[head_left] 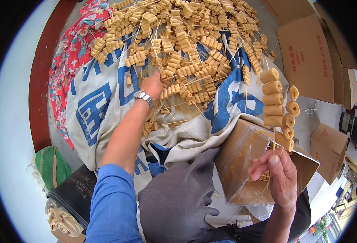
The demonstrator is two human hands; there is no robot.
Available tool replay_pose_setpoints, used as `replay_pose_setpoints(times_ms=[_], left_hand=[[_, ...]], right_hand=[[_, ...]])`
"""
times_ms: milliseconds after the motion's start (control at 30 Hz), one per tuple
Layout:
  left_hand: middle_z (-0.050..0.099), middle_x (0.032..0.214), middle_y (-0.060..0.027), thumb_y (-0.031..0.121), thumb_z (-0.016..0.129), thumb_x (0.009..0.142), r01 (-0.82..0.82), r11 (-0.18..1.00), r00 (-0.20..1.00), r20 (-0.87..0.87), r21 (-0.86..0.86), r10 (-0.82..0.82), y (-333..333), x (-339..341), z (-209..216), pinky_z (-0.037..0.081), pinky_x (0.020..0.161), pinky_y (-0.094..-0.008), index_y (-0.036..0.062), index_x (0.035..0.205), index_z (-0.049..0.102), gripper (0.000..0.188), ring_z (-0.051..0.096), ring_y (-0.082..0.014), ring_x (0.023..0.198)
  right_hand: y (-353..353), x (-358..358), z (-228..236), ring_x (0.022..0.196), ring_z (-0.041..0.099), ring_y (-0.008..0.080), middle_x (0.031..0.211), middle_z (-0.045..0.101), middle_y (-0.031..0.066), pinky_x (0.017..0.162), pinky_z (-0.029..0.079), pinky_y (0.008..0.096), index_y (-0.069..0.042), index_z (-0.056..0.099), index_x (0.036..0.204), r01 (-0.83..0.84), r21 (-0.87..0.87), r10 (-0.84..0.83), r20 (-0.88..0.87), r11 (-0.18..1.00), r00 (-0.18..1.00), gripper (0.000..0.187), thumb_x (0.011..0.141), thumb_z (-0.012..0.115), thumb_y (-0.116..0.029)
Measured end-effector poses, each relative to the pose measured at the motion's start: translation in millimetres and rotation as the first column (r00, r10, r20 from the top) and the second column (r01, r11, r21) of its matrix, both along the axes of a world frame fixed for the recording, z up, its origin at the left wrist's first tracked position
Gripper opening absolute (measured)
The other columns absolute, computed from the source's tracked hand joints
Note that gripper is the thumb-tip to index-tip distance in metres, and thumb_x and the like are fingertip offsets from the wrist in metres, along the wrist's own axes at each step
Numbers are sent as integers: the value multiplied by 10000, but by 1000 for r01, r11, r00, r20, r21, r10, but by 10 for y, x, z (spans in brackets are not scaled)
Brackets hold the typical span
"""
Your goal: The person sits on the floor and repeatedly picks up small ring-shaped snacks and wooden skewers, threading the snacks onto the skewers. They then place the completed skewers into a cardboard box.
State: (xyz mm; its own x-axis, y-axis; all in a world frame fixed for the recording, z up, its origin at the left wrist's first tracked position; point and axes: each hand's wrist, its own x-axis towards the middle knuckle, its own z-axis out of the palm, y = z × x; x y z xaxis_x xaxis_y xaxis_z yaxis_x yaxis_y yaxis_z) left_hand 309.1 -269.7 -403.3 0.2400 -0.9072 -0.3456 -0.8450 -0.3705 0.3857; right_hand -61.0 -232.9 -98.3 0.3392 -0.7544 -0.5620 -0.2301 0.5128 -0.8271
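My left hand (152, 86), with a metal watch on the wrist, reaches forward to the near left edge of a big pile of skewers (186, 73). Its fingers look curled in among them; what they pinch is hidden. Each skewer carries several golden-brown, hollow tube-shaped food pieces on a thin stick. My right hand (282, 174) is closed around the bare stick ends of two or more skewers (273, 99), held upright with the food on top. Just below and beside it stands an open cardboard box (243, 162) lined with clear plastic, with more skewered pieces partly visible inside.
Under the pile spreads a white cloth with blue print (105, 97), beside a red floral cloth (81, 44). Cardboard boxes (304, 56) stand at the right. A black container (75, 192) and green bag (53, 166) are at lower left. Dark grey fabric (174, 198) covers my lap.
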Motion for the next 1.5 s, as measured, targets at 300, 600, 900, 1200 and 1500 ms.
replay_pose_setpoints(times_ms=[300,600,900,1200,1500], left_hand=[[679,908,-176,161,533,917,279,944,942,-138,-179,-305,555,267,320,506,727,-455,103,1075,626,192,643,-394,838],[657,787,-79,176,530,965,-190,885,287,-838,425,464,291,-563,592,500,556,-282,31,1265,517,334,611,-160,591],[652,759,-148,88,428,934,-205,918,555,-732,341,396,-301,-1192,189,533,446,-342,-44,1160,424,261,628,-186,513],[645,729,-80,269,425,1010,-18,919,534,-773,394,342,355,-845,257,520,509,-245,7,901,528,302,618,-143,556],[687,828,-124,473,430,1027,-186,816,92,-817,547,569,635,-1113,516,503,497,-239,33,1056,493,446,635,-144,573]], right_hand=[[25,8,-15,760,655,183,754,653,118,776,512,314,22,569,998,6,-10,-6,-22,1000,1000,297,1051,455,-247],[20,49,-19,769,651,182,756,653,109,782,510,316,16,570,1007,-2,-15,2,-28,1000,1000,286,1052,453,-241],[8,19,9,780,658,188,772,665,114,798,514,322,18,576,1021,-24,-4,24,-9,1000,1000,276,1051,453,-227],[43,-27,-23,790,663,193,768,665,112,799,518,326,20,577,1023,-6,20,6,0,1000,1000,267,1052,449,-212],[93,-14,-42,790,661,186,765,665,101,799,518,322,18,582,1019,-19,10,19,31,1000,999,262,1052,452,-208]])
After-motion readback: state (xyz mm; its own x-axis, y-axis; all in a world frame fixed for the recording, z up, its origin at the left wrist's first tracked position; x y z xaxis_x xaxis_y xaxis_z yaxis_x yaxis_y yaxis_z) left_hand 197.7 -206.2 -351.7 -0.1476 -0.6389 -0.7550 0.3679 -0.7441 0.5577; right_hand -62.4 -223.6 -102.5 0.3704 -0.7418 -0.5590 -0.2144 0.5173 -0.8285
